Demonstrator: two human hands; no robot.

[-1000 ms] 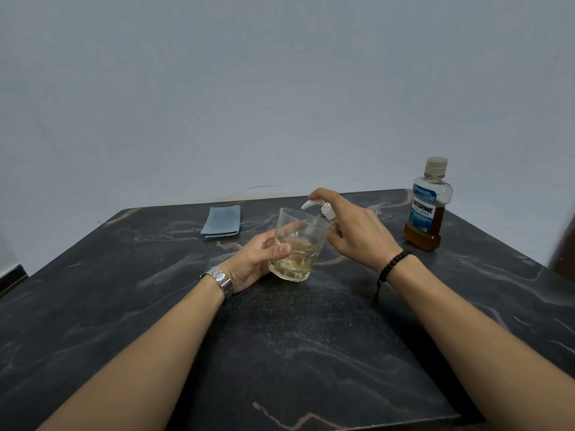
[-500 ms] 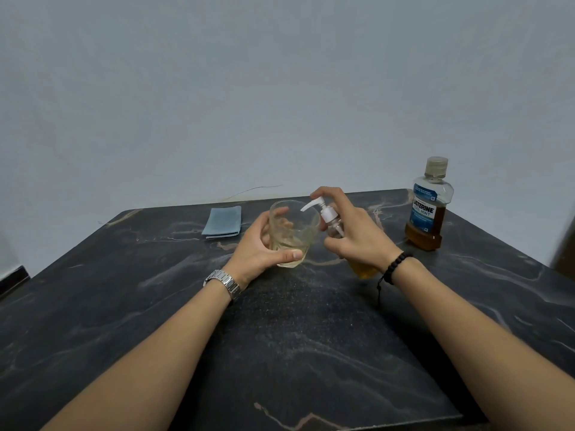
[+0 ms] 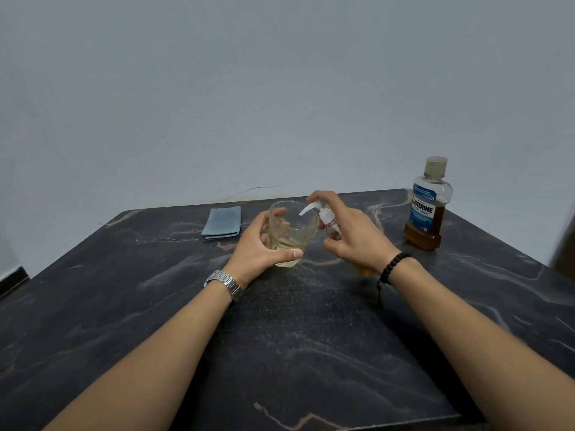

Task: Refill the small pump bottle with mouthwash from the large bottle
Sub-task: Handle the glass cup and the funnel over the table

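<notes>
My right hand [image 3: 351, 236] grips the small pump bottle [image 3: 329, 222], with a finger on top of its white pump head; the nozzle points left over a clear glass. Most of the bottle is hidden behind my hand, and a bit of amber liquid shows below my wrist. My left hand [image 3: 261, 247] holds the glass [image 3: 292, 234], which has a little pale yellow liquid at the bottom and stands on the dark marble table [image 3: 280, 337]. The large mouthwash bottle [image 3: 426, 206], capped and holding amber liquid at its base, stands upright at the far right of the table.
A folded blue cloth [image 3: 222, 222] lies at the back of the table, left of the glass. A pale wall rises behind the table. A dark brown edge shows at the far right of the view.
The pump bottle has come upright beside the glass, its nozzle now over the rim. My left hand shifted the glass slightly back and left.
</notes>
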